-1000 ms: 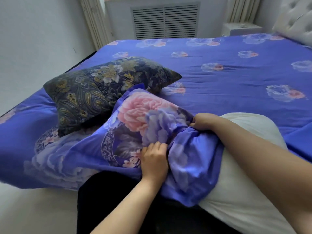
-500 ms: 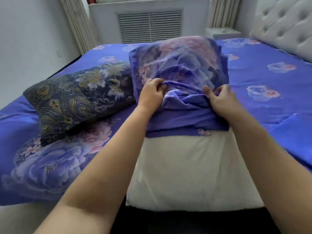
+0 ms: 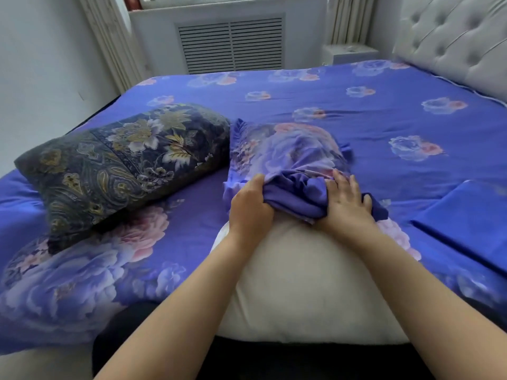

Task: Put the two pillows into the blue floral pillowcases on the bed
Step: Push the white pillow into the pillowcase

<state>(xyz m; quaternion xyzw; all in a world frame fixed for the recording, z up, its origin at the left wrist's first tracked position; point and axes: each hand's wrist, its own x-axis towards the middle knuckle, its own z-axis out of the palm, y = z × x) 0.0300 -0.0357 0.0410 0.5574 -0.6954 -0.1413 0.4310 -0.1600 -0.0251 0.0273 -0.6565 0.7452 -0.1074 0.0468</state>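
Both hands, left hand (image 3: 251, 205) and right hand (image 3: 346, 200), clutch the bunched blue floral cotton pillowcase (image 3: 285, 163) over the far end of the plump white pillow (image 3: 299, 281) (long axis toward the person), which lies just right of the dark paisley cushion (image 3: 123, 165).

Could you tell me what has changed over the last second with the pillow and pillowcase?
The white pillow, half a second ago raised with the blue floral pillowcase on its far end, now lies lower on the blue floral bedspread. The left hand and right hand still grip the bunched pillowcase opening. Most of the pillow remains uncovered. The dark paisley pillow has not moved.
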